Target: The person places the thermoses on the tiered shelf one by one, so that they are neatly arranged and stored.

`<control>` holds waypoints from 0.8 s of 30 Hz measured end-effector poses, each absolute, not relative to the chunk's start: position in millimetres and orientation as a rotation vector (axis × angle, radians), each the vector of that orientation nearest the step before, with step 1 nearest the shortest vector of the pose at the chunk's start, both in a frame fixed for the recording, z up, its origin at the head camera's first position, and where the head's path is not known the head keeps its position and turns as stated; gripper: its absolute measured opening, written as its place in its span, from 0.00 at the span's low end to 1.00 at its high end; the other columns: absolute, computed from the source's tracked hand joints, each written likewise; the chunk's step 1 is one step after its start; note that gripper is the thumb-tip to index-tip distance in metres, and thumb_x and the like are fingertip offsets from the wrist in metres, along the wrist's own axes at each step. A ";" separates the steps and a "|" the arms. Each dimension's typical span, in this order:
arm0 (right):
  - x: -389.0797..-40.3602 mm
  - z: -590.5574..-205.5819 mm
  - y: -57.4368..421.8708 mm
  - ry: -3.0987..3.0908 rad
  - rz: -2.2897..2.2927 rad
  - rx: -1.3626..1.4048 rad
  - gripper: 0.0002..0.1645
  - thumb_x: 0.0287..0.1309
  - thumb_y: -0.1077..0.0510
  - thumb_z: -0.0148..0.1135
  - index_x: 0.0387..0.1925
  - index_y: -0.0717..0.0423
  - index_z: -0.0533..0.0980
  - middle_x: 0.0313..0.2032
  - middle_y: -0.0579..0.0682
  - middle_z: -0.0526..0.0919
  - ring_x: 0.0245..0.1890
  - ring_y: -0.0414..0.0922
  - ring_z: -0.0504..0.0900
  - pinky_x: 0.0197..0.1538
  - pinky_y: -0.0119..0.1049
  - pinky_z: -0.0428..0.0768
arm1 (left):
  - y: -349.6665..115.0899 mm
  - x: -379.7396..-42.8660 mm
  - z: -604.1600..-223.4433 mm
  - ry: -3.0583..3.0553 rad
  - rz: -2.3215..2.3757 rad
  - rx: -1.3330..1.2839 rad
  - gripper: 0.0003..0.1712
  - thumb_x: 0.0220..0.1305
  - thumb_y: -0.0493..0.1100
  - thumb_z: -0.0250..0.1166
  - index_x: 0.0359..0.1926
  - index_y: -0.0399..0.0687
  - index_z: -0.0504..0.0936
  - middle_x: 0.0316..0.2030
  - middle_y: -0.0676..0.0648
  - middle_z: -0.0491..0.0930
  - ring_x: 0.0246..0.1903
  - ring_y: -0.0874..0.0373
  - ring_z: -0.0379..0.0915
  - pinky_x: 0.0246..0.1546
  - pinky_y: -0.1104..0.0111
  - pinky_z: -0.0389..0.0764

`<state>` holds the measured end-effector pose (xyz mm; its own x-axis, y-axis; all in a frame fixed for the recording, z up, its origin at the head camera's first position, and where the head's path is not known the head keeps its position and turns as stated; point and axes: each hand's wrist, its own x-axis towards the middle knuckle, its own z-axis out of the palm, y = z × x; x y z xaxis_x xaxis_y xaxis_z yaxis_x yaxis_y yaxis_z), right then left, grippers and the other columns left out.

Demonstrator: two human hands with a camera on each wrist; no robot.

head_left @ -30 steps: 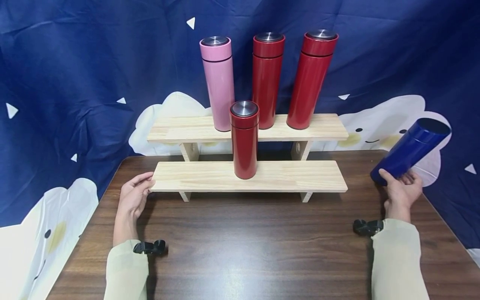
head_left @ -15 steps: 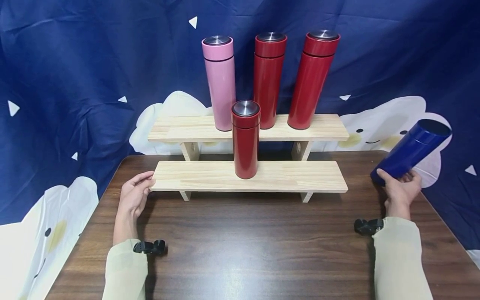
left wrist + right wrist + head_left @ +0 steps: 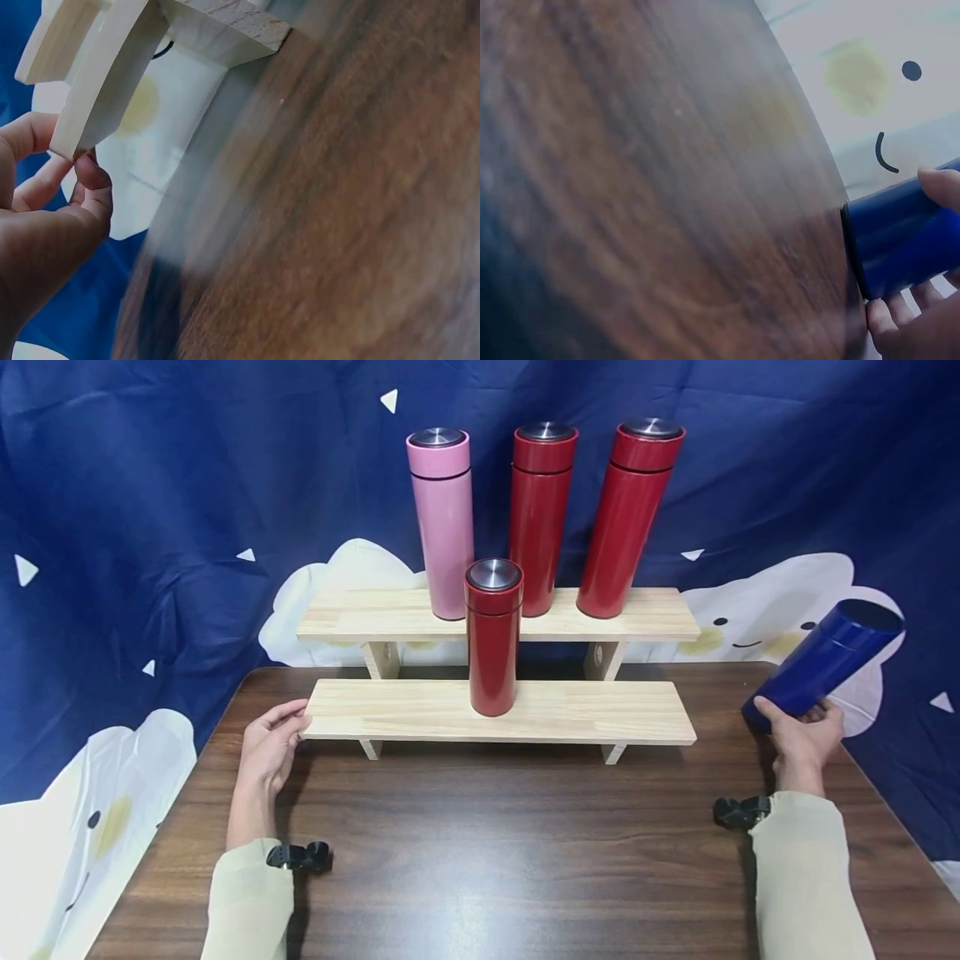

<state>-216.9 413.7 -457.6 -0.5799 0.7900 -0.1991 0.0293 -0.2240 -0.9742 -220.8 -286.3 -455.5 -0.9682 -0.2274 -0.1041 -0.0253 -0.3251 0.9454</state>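
Note:
At the left end of the lower wooden board, my left hand [image 3: 268, 747] pinches the corner of the two-tier display shelf [image 3: 585, 706]; the left wrist view shows the thumb [image 3: 91, 176] and a finger on either side of the board's end. My right hand [image 3: 804, 739] grips a blue thermos bottle [image 3: 817, 660] near its lower end, thumb on one side and fingers round the other. The bottle leans to the right, its base close over the table's back right corner. One red thermos [image 3: 492, 647] stands upright on the lower board.
On the upper board [image 3: 360, 614] stand a pink thermos [image 3: 444, 531] and two more red thermoses, the middle one [image 3: 542, 518] and the right one [image 3: 630, 518]. A dark brown wooden table [image 3: 480, 843] carries the shelf. Behind hangs a blue cloth [image 3: 187, 485] with white clouds.

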 end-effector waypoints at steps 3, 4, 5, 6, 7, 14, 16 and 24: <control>-217.1 -457.4 415.5 -1.538 1.832 -0.989 0.54 0.47 0.74 0.75 0.73 0.47 0.62 0.68 0.45 0.68 0.65 0.39 0.68 0.70 0.34 0.65 | -286.1 -221.9 -454.2 -1.769 -2.421 0.329 0.13 0.64 0.23 0.63 0.44 0.38 0.86 0.37 0.48 0.79 0.32 0.61 0.75 0.29 0.77 0.75; -216.9 -457.3 415.9 -1.557 1.815 -0.991 0.54 0.47 0.73 0.76 0.72 0.46 0.63 0.67 0.45 0.68 0.64 0.38 0.69 0.69 0.34 0.65 | -286.1 -222.1 -454.1 -1.775 -2.421 0.331 0.13 0.64 0.23 0.63 0.44 0.39 0.86 0.37 0.48 0.79 0.32 0.61 0.75 0.29 0.77 0.75; -216.4 -457.3 416.2 -1.576 1.798 -0.996 0.53 0.47 0.72 0.77 0.72 0.46 0.64 0.67 0.45 0.69 0.62 0.38 0.70 0.69 0.34 0.66 | -285.9 -222.1 -453.9 -1.780 -2.419 0.333 0.13 0.63 0.22 0.63 0.43 0.39 0.86 0.36 0.49 0.79 0.32 0.61 0.75 0.29 0.77 0.75; -215.9 -457.4 416.5 -1.592 1.781 -1.001 0.53 0.46 0.71 0.77 0.72 0.45 0.65 0.66 0.45 0.69 0.61 0.37 0.70 0.69 0.33 0.66 | -285.9 -222.1 -453.9 -1.777 -2.423 0.335 0.13 0.63 0.22 0.62 0.43 0.39 0.86 0.36 0.49 0.80 0.32 0.61 0.75 0.29 0.77 0.75; -215.3 -457.6 416.5 -1.609 1.765 -1.010 0.53 0.45 0.70 0.78 0.71 0.44 0.65 0.66 0.44 0.70 0.60 0.37 0.70 0.68 0.33 0.67 | -285.9 -221.9 -453.8 -1.785 -2.415 0.341 0.13 0.63 0.22 0.62 0.43 0.39 0.86 0.36 0.49 0.80 0.31 0.62 0.75 0.29 0.77 0.75; -207.1 -456.1 416.4 -1.559 1.797 -0.996 0.50 0.41 0.71 0.81 0.65 0.43 0.70 0.54 0.39 0.74 0.51 0.36 0.74 0.42 0.23 0.78 | -283.0 -219.9 -455.1 -1.775 -2.383 0.376 0.14 0.64 0.22 0.62 0.45 0.37 0.85 0.36 0.49 0.80 0.31 0.62 0.74 0.29 0.77 0.75; -204.9 -452.9 416.4 -1.566 1.786 -0.997 0.49 0.40 0.69 0.82 0.64 0.42 0.71 0.51 0.39 0.74 0.49 0.35 0.75 0.32 0.18 0.75 | -281.8 -219.7 -455.6 -1.778 -2.366 0.393 0.14 0.64 0.22 0.62 0.45 0.38 0.86 0.36 0.49 0.80 0.30 0.62 0.74 0.29 0.77 0.75; -198.8 -435.8 408.5 -1.680 1.685 -0.996 0.51 0.41 0.62 0.83 0.68 0.40 0.70 0.62 0.43 0.74 0.58 0.38 0.74 0.62 0.28 0.71 | -278.8 -219.1 -457.1 -1.740 -2.332 0.430 0.15 0.63 0.21 0.61 0.41 0.40 0.87 0.34 0.50 0.81 0.29 0.62 0.74 0.29 0.78 0.75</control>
<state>-198.8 408.5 -435.8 -0.5709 0.8124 -0.1185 0.1164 -0.0628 -0.9912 -219.1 -278.8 -457.1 -0.9377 -0.3288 -0.1120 -0.0138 -0.2870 0.9578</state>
